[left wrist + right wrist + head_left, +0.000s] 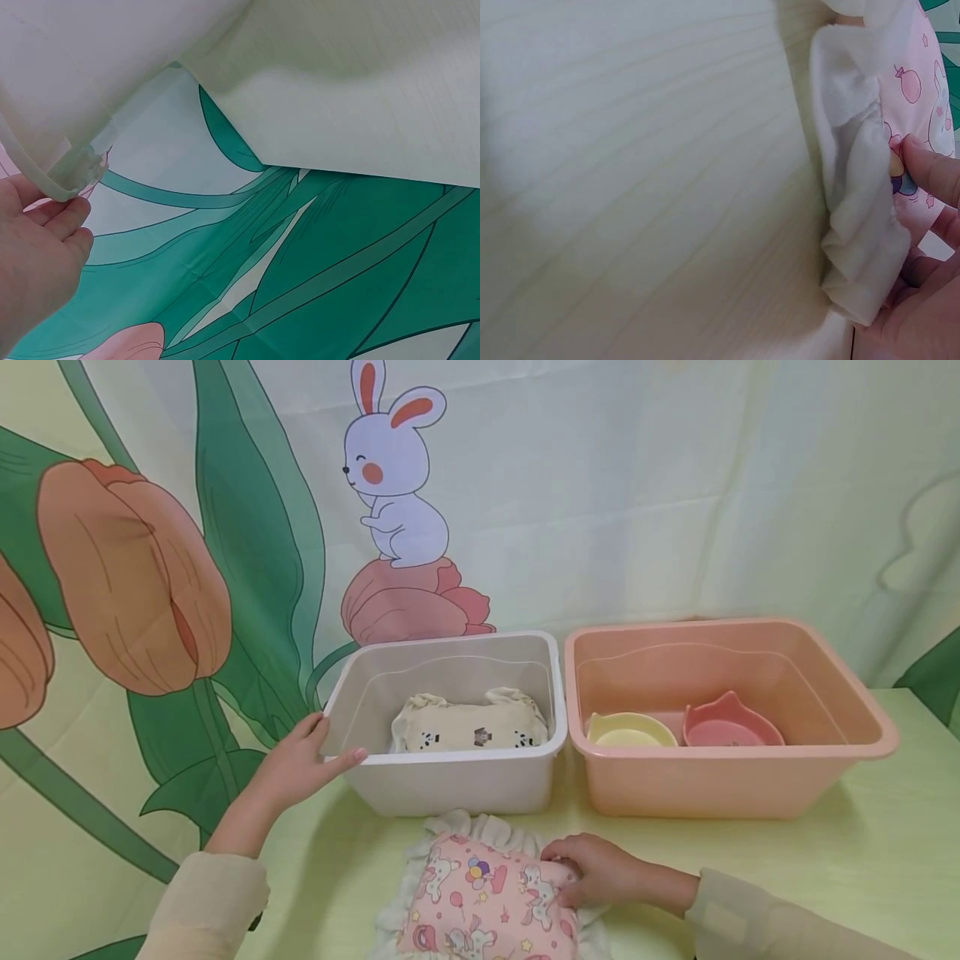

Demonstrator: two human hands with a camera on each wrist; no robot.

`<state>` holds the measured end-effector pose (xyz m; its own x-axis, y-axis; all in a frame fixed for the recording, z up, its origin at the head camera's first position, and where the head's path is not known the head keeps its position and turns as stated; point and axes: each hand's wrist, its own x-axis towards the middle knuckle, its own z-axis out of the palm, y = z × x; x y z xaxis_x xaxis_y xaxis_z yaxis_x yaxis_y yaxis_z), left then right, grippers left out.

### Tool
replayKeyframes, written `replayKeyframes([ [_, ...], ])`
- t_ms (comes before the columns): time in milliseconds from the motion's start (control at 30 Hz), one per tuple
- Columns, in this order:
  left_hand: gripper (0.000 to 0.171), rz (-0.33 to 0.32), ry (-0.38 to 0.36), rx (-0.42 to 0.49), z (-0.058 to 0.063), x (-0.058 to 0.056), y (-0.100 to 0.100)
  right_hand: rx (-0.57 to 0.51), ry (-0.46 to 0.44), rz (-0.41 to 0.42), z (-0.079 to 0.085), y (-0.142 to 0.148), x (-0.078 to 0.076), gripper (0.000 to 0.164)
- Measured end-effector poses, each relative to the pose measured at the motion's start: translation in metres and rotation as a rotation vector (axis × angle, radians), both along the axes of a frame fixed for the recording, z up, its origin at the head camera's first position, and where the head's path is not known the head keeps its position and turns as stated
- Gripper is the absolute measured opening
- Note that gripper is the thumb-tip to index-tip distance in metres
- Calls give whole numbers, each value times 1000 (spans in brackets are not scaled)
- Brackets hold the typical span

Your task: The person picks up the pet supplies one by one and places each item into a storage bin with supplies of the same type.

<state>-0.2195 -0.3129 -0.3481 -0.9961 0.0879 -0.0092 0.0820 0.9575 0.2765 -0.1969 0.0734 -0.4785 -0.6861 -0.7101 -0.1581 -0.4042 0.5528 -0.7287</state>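
Observation:
My left hand (298,766) grips the left rim of a white plastic storage bin (465,785), thumb on the front corner. Its fingers curl beneath the rim in the left wrist view. Inside that bin lies a small cream pillow (461,720) with animal faces on it. In front of the bin is a pink pillow (487,889) with a white ruffled edge, printed with unicorns and balloons. My right hand (603,872) pinches its right side, the thumb (934,169) pressing on the printed face in the right wrist view.
Close beside the white bin stands an orange-pink bin (697,781). It holds a yellow cat-eared bowl (633,729) and a pink one (731,722). Both bins sit on a pale green table (885,843), backed by a printed curtain (600,485) with a rabbit and tulips.

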Motion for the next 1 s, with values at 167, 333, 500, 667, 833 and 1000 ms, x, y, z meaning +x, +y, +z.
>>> replayKeyframes([
  [167, 93, 1, -1, -4, 0, 0, 0, -12, -3, -1, 1, 0, 0, 36],
  [333, 93, 3, -4, -1, 0, 1, 0, -33, 43, 28, 0, 1, -1, 35],
  [500, 94, 6, -9, 3, 0, 1, 0, -43, 45, 26, 0, 0, -1, 29],
  [667, 94, 9, -17, -1, 1, 1, 1, -62, 43, 27, 0, 0, -2, 22],
  [833, 94, 8, -16, -2, 1, 1, 1, -79, 91, 52, -1, 0, -3, 13],
  [1000, 94, 11, -22, -2, 2, 2, 2, -101, 201, 65, -1, 1, -3, 6],
])
